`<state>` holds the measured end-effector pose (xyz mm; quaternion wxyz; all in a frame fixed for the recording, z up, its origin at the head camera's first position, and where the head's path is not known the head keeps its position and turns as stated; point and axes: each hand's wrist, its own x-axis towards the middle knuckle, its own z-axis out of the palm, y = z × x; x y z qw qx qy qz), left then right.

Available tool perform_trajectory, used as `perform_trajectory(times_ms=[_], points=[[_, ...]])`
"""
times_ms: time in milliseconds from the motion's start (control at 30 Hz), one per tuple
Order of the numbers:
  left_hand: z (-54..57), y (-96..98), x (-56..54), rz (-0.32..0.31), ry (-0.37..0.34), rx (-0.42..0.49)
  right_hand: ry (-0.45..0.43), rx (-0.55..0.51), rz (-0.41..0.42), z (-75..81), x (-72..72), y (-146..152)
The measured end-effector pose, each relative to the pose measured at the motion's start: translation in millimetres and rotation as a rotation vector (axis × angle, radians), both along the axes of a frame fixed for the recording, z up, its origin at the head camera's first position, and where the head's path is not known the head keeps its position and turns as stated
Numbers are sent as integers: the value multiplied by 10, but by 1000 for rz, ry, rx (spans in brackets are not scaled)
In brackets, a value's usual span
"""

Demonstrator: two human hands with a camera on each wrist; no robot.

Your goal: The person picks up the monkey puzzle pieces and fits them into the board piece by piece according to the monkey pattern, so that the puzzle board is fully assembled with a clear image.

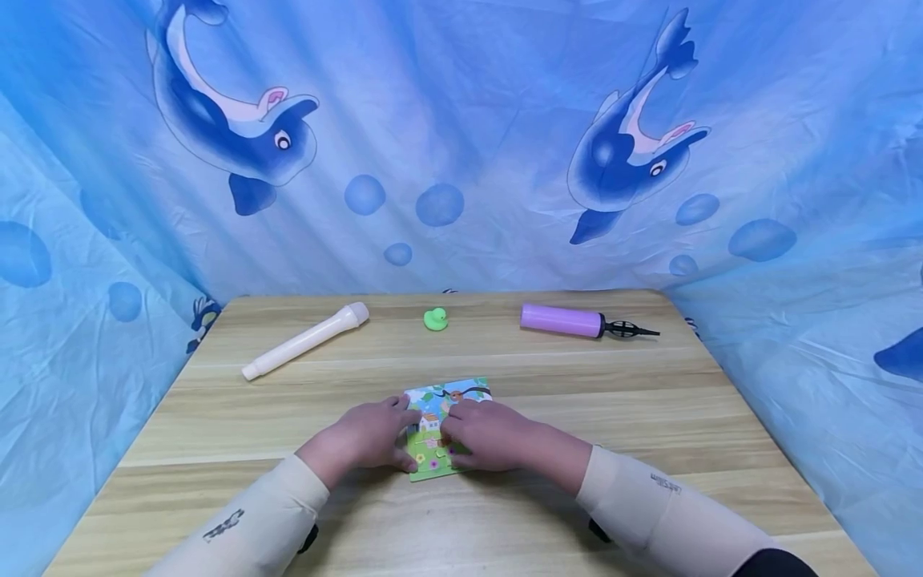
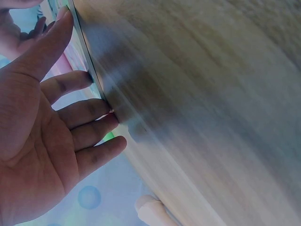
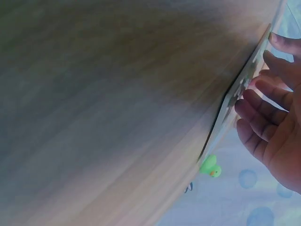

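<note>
A thin picture board [image 1: 431, 463], which looks like a jigsaw puzzle with a house, flowers and a bird on a branch, lies flat on the table between both hands. Along its left edge is my left hand [image 1: 371, 433], thumb at the near corner and fingers spread toward the far side. In the left wrist view those fingers [image 2: 89, 113] reach the board's edge with the palm showing. My right hand [image 1: 490, 435] covers the board's right part, fingertips down over the picture. From the right wrist, its fingers [image 3: 256, 117] appear slightly bent, with nothing visible held; the picture beneath is partly hidden.
Toward the back of the wooden table [image 1: 461, 529] lie a white microphone-shaped stick [image 1: 306, 340] at left, a small green toy duck [image 1: 436, 319] in the middle and a purple hand pump [image 1: 562, 320] with a black nozzle at right. Blue dolphin-print cloth [image 1: 461, 120] hangs behind and on both sides.
</note>
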<state>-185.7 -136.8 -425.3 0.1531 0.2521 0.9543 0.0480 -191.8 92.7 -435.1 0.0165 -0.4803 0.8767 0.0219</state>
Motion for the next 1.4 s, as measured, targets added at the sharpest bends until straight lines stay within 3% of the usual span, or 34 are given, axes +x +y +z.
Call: perform_trajectory(times_ms=[367, 833, 1133, 1400], points=[[3, -5, -15, 1, -2, -9, 48, 46, 78, 81, 127, 99], [14, 5, -14, 11, -15, -9, 83, 92, 75, 91, 198, 119], [-4, 12, -20, 11, -20, -7, -55, -5, -13, 140, 165, 321], [-5, 13, -9, 11, -21, -2, -94, -44, -202, 175, 84, 757]])
